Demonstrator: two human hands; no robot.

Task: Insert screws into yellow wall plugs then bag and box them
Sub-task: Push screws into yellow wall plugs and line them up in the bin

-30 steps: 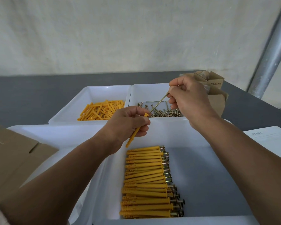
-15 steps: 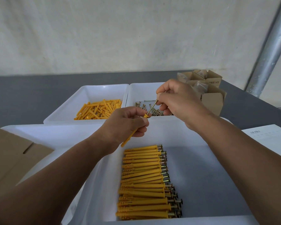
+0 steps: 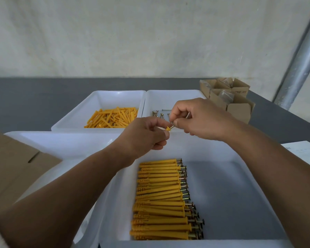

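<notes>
My left hand (image 3: 143,135) grips a yellow wall plug (image 3: 167,128); only its flared collar shows past the fingers. My right hand (image 3: 199,119) pinches a screw (image 3: 172,125) whose tip sits in the plug's mouth, most of its shaft sunk in or hidden by fingers. Both hands hover over the far edge of the near white bin (image 3: 240,194), which holds a neat row of assembled plugs with screws (image 3: 161,199). Behind are a white bin of loose yellow plugs (image 3: 113,117) and a white bin of loose screws (image 3: 159,113).
Small open cardboard boxes (image 3: 229,97) with clear bags stand at the back right. A flat cardboard box (image 3: 13,167) lies at the left over another white bin (image 3: 61,142). A paper sheet (image 3: 304,153) lies right; a metal pole (image 3: 301,59) rises beyond the grey table (image 3: 34,101).
My right hand has moved down and left toward my left hand, driving the screw deeper into the plug. The exposed screw shaft has shortened to almost nothing.
</notes>
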